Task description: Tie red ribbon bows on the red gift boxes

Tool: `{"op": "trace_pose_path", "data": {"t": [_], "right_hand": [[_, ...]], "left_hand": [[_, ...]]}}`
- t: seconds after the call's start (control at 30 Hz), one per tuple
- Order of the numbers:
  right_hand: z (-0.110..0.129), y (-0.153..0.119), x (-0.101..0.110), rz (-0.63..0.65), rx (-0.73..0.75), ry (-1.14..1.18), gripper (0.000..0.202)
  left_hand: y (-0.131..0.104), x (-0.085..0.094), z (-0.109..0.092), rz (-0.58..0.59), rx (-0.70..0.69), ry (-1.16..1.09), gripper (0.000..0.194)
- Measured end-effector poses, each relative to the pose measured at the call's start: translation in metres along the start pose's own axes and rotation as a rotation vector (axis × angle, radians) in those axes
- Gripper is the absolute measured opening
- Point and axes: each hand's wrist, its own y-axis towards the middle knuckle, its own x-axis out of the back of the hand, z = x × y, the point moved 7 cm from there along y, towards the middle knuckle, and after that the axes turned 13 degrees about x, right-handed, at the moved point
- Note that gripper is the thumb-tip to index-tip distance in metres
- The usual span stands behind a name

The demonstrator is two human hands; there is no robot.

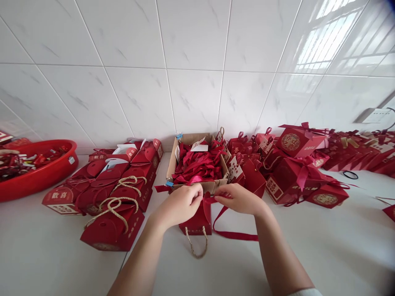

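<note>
A small red gift box [197,220] with a looped rope handle [199,255] stands in front of me, between my forearms. My left hand [185,203] is at the top left of it, fingers pinched on a red ribbon. At the top right, my right hand [237,199] pinches the ribbon [236,235], whose long end curves down onto the table. Just behind is an open cardboard box [173,158] full of loose red ribbons [199,164] and some white cards. The fingertips partly hide the gift box's top.
Rope-handled red boxes [112,228] stand grouped at the left, beside a red basin [40,176] of small wrapped items, with a person's hand [8,153] at its edge. More ribboned boxes [286,176] stack at the right. A black ring [350,175] lies beyond.
</note>
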Motion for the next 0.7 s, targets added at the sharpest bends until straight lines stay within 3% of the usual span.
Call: {"op": "trace_pose_path", "data": {"t": [0.1,0.33,0.5,0.6,0.7], "right_hand": [[0.006,0.001,0.007,-0.121,0.040,0.100,0.023],[0.026,0.007,0.010,-0.232,0.220,0.192,0.036],[0.040,0.014,-0.007,-0.173,0.330,0.407,0.035],[0.040,0.017,-0.014,-0.158,0.309,0.554,0.033],[0.038,0.013,-0.006,-0.255,0.278,0.602,0.032]], "left_hand": [[-0.006,0.007,-0.006,-0.033,0.000,-0.036,0.016],[-0.014,0.017,-0.010,-0.072,-0.049,-0.242,0.021],[-0.023,0.025,-0.007,-0.128,-0.072,-0.348,0.019],[-0.029,0.031,-0.007,-0.155,-0.063,-0.330,0.021],[-0.031,0.029,-0.004,-0.131,-0.005,-0.187,0.024]]}}
